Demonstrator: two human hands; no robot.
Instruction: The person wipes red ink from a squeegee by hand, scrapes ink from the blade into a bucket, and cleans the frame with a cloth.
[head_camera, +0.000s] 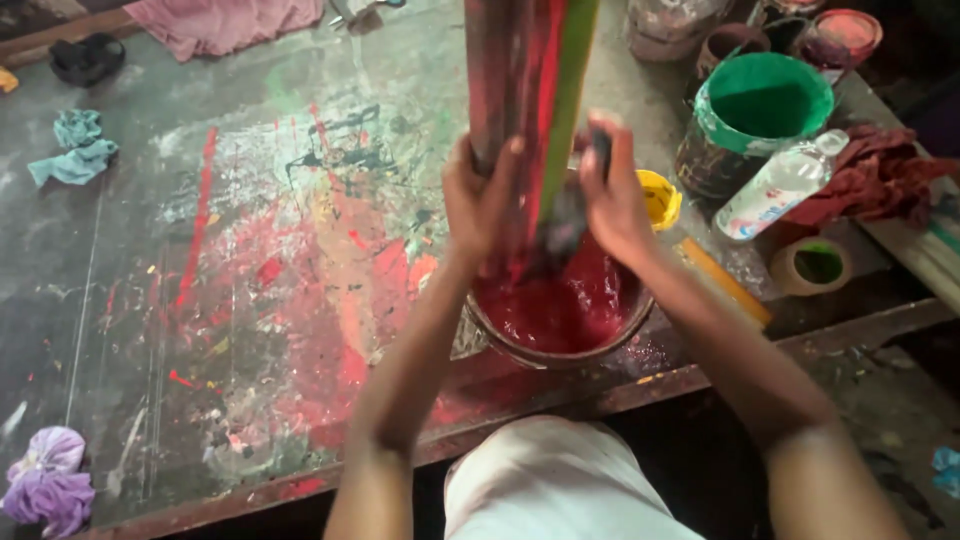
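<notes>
Left hand (478, 205) wraps the lower part of a tall upright pole (520, 90) streaked red and green, fingers closed on it. Right hand (612, 195) grips a dark brush or rag (565, 225) pressed to the pole, blurred. Pole's foot stands in a bowl of red paint (560, 310) at the desk's (250, 250) near edge. Green paint bucket (762, 105) and clear plastic bottle (780, 185) toward the far right corner; purple cloth (45, 480) at near left corner.

We see a tall pole (520, 90), smeared red with a green strip, standing upright in a round bucket (560, 310) of red paint at the table's near edge.
</notes>
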